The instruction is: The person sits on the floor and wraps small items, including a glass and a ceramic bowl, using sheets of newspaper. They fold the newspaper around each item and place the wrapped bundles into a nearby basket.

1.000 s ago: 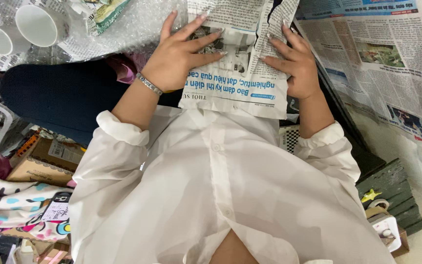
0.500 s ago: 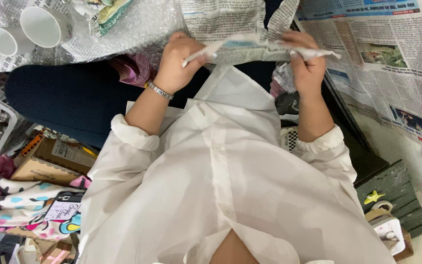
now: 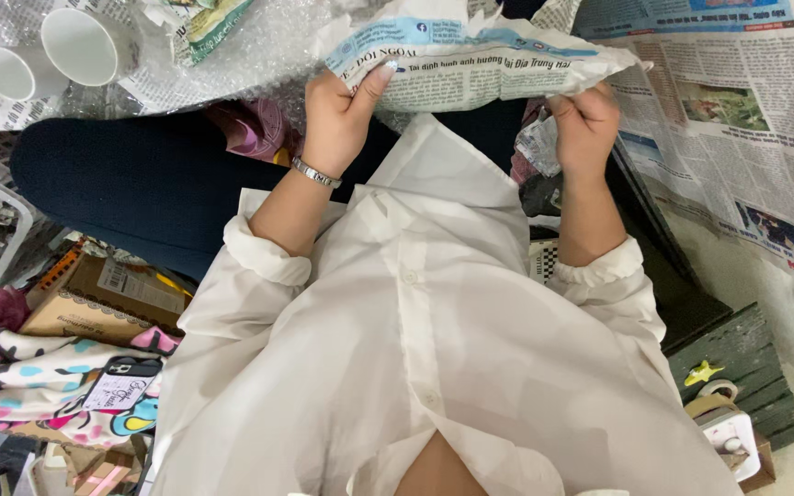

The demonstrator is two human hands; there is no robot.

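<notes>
A cluttered work spot seen from above: spread newspaper sheets [image 3: 737,119] cover the surface at the right, running to the frame's edge, and a sheet of bubble wrap [image 3: 259,55] lies across the top left. The person sits close against it in a white shirt [image 3: 415,367], dark trousers to the left. At lower left a brown cardboard box [image 3: 94,298] with a small white label sits beside a patterned cloth [image 3: 39,377]; a dark green crate [image 3: 737,367] stands at lower right. Two white cups [image 3: 48,55] lie on their sides at the top left. The newspaper bundle [image 3: 480,64] is held up at top centre. The left hand [image 3: 342,110] clamps its left end, thumb on top; the right hand [image 3: 585,124] grips the right end. Little open room remains around them.
</notes>
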